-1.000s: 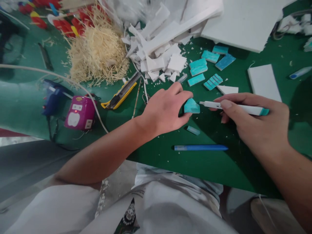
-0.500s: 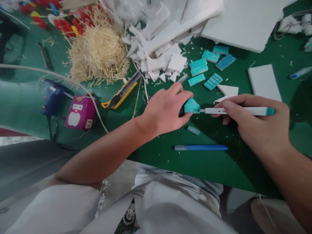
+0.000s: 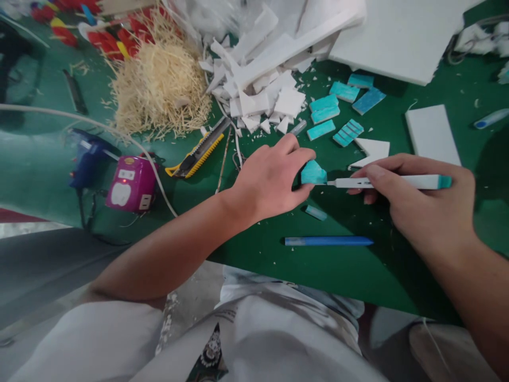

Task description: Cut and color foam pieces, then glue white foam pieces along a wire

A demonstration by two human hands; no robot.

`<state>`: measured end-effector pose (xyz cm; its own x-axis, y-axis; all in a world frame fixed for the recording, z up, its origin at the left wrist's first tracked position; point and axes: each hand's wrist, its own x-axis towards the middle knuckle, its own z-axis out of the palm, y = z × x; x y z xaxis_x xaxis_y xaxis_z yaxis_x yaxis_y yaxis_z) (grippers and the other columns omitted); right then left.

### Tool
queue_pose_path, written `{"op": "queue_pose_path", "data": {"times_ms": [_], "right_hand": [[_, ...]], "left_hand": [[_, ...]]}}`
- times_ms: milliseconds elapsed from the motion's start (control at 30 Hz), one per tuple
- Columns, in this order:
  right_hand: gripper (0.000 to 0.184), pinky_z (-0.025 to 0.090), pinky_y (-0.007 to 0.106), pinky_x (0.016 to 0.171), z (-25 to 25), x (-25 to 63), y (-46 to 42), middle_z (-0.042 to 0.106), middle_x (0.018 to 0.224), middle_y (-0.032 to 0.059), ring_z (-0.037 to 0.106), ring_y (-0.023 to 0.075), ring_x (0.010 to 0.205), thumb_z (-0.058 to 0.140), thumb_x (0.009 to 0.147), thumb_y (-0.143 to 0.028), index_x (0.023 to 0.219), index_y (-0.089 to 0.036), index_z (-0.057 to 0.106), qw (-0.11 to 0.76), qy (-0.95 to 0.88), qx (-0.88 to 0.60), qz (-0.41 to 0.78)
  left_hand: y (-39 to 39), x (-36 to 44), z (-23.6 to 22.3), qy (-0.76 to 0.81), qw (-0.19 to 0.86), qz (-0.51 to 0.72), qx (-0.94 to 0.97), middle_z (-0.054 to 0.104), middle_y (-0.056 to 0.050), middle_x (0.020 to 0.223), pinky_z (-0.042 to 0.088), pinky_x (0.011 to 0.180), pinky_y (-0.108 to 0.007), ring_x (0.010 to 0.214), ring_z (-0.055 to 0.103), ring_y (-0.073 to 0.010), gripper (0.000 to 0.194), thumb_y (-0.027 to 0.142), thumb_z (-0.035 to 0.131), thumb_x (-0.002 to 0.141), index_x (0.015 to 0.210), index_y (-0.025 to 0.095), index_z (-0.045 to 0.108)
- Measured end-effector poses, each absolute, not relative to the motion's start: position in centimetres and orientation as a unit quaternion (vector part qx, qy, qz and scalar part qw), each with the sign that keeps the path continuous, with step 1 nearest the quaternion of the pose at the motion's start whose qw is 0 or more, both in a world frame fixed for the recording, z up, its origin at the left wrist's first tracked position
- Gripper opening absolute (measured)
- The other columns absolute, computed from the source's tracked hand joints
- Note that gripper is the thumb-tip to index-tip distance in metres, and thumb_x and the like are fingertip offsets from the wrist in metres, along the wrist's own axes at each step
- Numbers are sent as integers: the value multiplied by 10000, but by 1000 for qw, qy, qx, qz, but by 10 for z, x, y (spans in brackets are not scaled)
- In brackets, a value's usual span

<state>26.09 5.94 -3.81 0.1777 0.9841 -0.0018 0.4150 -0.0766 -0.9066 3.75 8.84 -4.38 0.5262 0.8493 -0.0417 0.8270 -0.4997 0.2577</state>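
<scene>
Between the thumb and fingers of my left hand [image 3: 274, 178] is a small turquoise foam piece [image 3: 313, 172]. My right hand [image 3: 421, 196] is closed around a white marker [image 3: 397, 182] with a turquoise end, lying nearly level. Its tip meets the right edge of the foam piece. Just below my left fingers lies a small clear-turquoise marker cap [image 3: 316, 213]. Closer to my body a blue marker [image 3: 328, 241] rests on the table. Several turquoise-coloured foam blocks [image 3: 325, 109] lie beyond my hands, one of them [image 3: 348, 132] with dark stripes.
White foam scraps [image 3: 258, 98] and a large foam board [image 3: 397, 37] fill the back. To the left are wood shavings [image 3: 163, 90], a yellow utility knife [image 3: 199, 151], a magenta power adapter [image 3: 131, 183] and a blue glue gun [image 3: 89, 154]. A white foam slab [image 3: 432, 135] lies right.
My right hand has shifted slightly right, and the marker tip now touches the foam piece's edge instead of sitting just off it. My left hand has stayed almost still.
</scene>
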Motion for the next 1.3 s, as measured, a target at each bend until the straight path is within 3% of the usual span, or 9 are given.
{"op": "queue_pose_path", "data": {"times_ms": [233,433,600,1300], "right_hand": [[175,488,268,513,-39,261,59,725,644,-9,606,117,536,787,863,-266,692,-278,825,410,-551,-646,333],[70,401,245,431,-43,262,61,698,618,-19,556,110,492,824,834,-309,778,-289,859,417,-555,-635,339],[141,498,267,500,-38,261,60,708,612,0,596,124,522,800,824,-245,684,-241,824,404,-548,-648,341],[115,473,283,505,-35,258,60,701,607,-12,588,130,524,796,812,-280,705,-256,832,405,-545,-655,331]], "left_hand": [[89,37,-45,484,125,53,864,673,-108,1250,579,852,-382,1044,728,-272,405,391,664,1012,1372,208,690],[89,39,-42,492,130,34,860,668,-127,1273,586,882,-401,1080,732,-292,427,382,677,1014,1389,178,688],[88,37,-43,483,128,52,865,670,-124,1259,581,851,-398,1048,723,-284,405,375,655,1014,1373,190,685],[89,37,-43,485,129,53,863,676,-127,1262,575,853,-395,1046,724,-284,406,378,667,1015,1375,193,689]]}}
